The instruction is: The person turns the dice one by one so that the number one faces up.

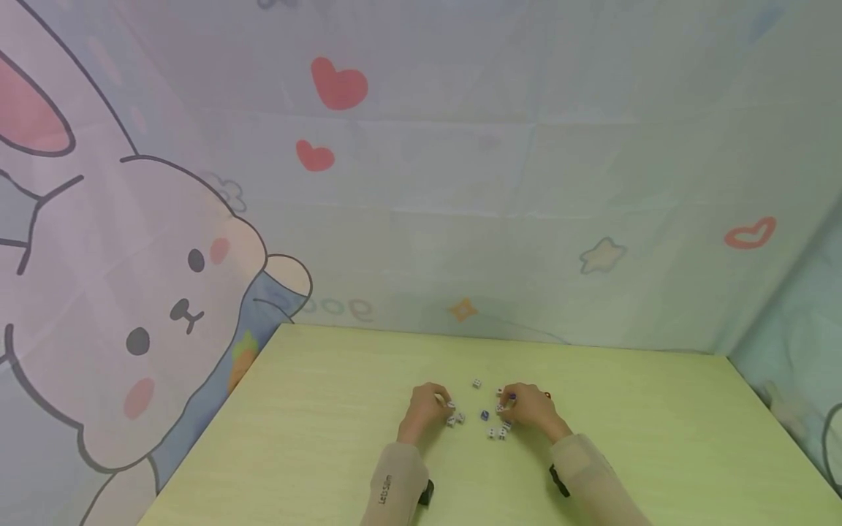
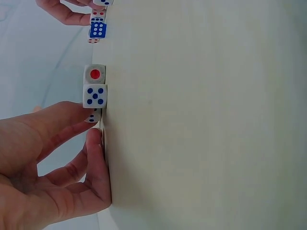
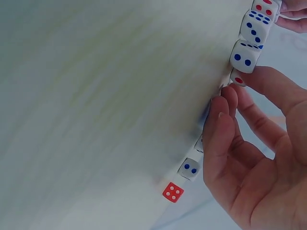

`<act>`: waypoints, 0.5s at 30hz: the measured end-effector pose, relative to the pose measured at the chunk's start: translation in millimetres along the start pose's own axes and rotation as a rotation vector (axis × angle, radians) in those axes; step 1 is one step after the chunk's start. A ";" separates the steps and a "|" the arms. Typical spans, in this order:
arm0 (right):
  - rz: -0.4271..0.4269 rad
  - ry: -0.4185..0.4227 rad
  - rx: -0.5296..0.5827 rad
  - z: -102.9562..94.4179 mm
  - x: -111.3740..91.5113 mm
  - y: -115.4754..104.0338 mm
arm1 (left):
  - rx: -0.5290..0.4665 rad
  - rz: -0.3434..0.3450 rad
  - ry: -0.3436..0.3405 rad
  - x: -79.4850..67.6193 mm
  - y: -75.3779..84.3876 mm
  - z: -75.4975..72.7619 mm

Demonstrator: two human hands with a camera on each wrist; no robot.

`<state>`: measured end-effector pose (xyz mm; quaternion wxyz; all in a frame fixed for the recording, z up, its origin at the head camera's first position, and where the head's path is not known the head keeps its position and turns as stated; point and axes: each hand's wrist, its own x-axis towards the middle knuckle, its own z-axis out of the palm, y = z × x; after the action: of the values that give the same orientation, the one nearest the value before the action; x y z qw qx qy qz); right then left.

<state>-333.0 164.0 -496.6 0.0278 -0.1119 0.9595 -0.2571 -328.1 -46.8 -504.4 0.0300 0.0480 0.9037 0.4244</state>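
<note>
My left hand [image 1: 429,410] rests on the table with its fingers curved and a gap between thumb and fingers. A white die [image 1: 451,404] lies right at its fingertips, and two more white dice [image 2: 95,96] sit beside it. Across from it, my right hand [image 1: 531,409] reaches in with bent fingers around the edge of the dice group. Close to its fingertips are a white die [image 1: 500,408] and a blue die [image 1: 512,397]. In the right wrist view, a white die with a red dot [image 3: 238,79] shows beside the thumb, partly hidden.
Between the hands lies a blue die [image 1: 484,415]. White dice [image 1: 491,433] sit nearer me, another white die [image 1: 476,383] farther back. A red die [image 3: 173,192] lies beyond the right hand. The pale yellow table [image 1: 316,409] meets a printed curtain [image 1: 434,241] behind.
</note>
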 end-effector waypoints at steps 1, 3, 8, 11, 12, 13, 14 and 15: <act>0.003 0.001 -0.003 0.6 0.3 0.3 | 0.000 0.001 0.001 -0.1 -0.2 0.2; 0.005 0.003 -0.012 2.1 1.4 1.6 | -0.005 -0.004 0.002 0.0 -0.2 0.4; 0.006 0.003 -0.007 2.0 1.8 2.6 | -0.016 -0.024 0.002 1.5 -1.4 1.4; 0.010 0.000 -0.008 0.2 1.0 2.1 | -0.017 -0.030 -0.002 2.1 -2.4 1.7; 0.010 -0.001 -0.015 -0.5 0.6 1.8 | -0.016 -0.032 -0.003 2.3 -2.6 1.6; 0.010 0.000 -0.021 -1.5 0.1 1.2 | -0.015 -0.032 -0.004 2.2 -2.6 1.5; 0.012 0.003 -0.027 -2.1 -0.1 0.9 | -0.012 -0.028 -0.002 2.2 -2.6 1.4; 0.009 0.006 -0.026 -2.8 -0.6 0.5 | -0.011 -0.025 -0.001 2.2 -2.4 1.2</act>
<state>-332.9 166.0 -494.4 0.0247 -0.1071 0.9634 -0.2446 -330.3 -47.1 -507.1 0.0360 0.0367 0.9019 0.4290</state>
